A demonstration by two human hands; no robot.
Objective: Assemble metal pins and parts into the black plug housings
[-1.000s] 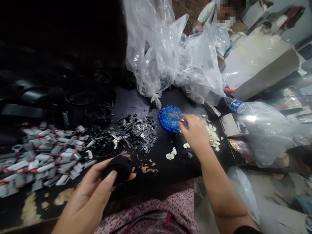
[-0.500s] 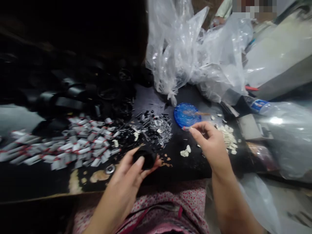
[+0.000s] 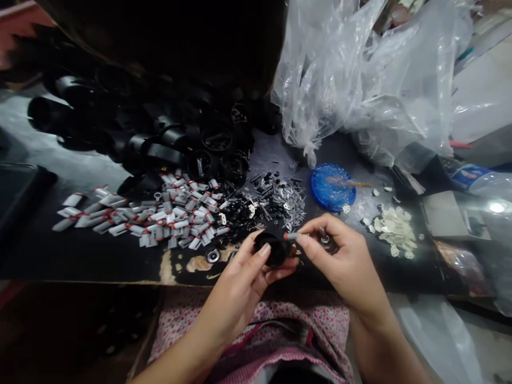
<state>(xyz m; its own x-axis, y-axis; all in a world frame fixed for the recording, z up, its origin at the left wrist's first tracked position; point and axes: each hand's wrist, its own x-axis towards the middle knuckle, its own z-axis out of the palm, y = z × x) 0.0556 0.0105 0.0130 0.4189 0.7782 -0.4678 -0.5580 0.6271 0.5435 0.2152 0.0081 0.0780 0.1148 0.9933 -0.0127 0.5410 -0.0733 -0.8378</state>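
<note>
Close together, the left hand cups, the right hand angles inward.

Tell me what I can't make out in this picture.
All in the head view:
Inside of the black round part in the left hand: too dark.
Gripped end of the gray piece: covered by the right hand.
Metal piece: partly hidden by that hand.
Dark-framed object: cut off by the left edge.

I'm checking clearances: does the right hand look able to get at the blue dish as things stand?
Probably yes: the blue dish lies just beyond the right hand, and no object shows between them, though the hand's grip holds a small grey, red-banded part.
</note>
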